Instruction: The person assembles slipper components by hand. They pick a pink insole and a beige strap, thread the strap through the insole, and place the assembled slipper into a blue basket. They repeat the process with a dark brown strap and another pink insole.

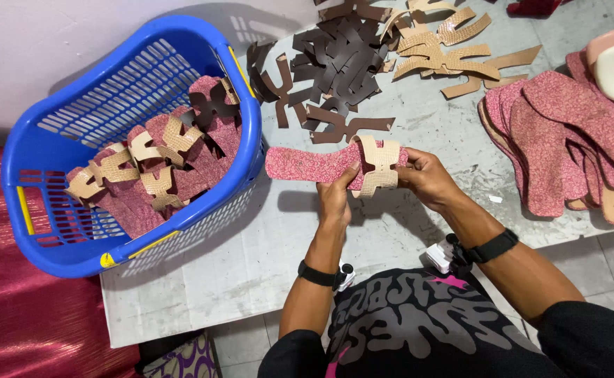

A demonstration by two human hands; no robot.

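Head view, looking down: both hands are on one pink insole (307,162), held just above the grey table (251,259). Left hand (336,196) grips it from below at the middle, right hand (426,176) pinches the end where a tan strap piece (379,164) wraps across it. Left of the hands, a blue basket (76,238) holds insoles already fitted with straps. Behind, loose brown strap cutouts (338,66) and tan strap cutouts (440,49) lie heaped; a stack of bare pink insoles (566,133) sits to the right.
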